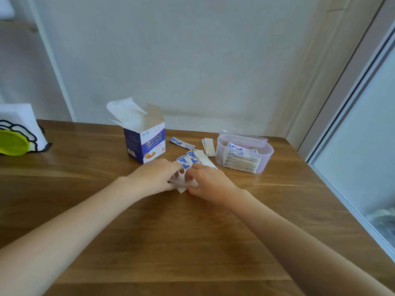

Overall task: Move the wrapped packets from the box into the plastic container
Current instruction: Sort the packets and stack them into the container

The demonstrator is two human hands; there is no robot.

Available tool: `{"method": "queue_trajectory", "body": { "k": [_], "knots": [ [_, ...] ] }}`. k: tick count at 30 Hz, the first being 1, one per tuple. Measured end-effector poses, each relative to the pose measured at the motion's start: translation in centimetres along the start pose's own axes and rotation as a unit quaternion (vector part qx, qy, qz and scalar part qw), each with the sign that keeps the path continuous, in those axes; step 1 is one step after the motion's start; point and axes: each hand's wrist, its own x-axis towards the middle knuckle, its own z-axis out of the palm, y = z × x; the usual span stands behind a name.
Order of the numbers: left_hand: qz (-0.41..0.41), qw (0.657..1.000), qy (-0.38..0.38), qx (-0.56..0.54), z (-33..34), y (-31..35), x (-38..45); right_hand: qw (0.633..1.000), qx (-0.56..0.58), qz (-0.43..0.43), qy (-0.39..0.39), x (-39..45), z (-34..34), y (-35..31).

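A purple and white box (147, 142) stands open on the wooden table (171, 231), a white paper leaflet sticking out of its top. Right of it sits a clear plastic container (266, 154) holding a stack of blue and white wrapped packets (241, 159). Several packets (189, 160) lie fanned on the table between box and container. My left hand (156, 175) and my right hand (208, 180) meet over the near end of this fan, fingers curled round a small bundle of packets (181, 184). One single packet (182, 143) and a pale pair (209, 146) lie farther back.
A white napkin holder with a yellow-green disc (12, 142) stands at the table's left edge. A wall runs behind the table and a glass door frame (350, 146) borders its right side. Bare wood stretches toward me between my forearms.
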Motion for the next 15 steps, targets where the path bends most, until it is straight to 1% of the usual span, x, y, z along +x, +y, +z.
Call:
{"method": "queue_trajectory", "body": {
  "k": [2, 5, 7, 9, 10, 12, 15],
  "knots": [
    [0.005, 1.000, 0.016, 0.021, -0.3, 0.4, -0.2, 1.000, -0.022, -0.013, 0.011, -0.2, 0.0, 0.0],
    [0.007, 0.999, 0.044, 0.016, -0.7, 0.7, -0.3, 0.999, -0.011, -0.010, 0.036, -0.2, -0.5, 0.4],
    [-0.005, 0.997, 0.077, -0.006, -1.0, 0.7, -0.3, 0.998, 0.031, 0.017, 0.056, -0.3, -0.8, 1.0],
    [-0.025, 0.989, 0.117, -0.086, -1.4, 0.5, -0.2, 0.988, 0.106, 0.068, 0.084, -0.4, -1.3, 1.6],
    [-0.036, 0.980, 0.136, -0.139, -1.7, 0.6, -0.1, 0.977, 0.161, 0.095, 0.102, -0.5, -1.6, 2.0],
    [-0.058, 0.954, 0.157, -0.249, -2.2, 0.7, 0.1, 0.940, 0.287, 0.137, 0.126, -0.8, -2.4, 2.4],
    [-0.080, 0.910, 0.147, -0.379, -2.3, 1.5, 0.4, 0.874, 0.441, 0.180, 0.094, -1.3, -3.0, 2.2]
  ]
}}
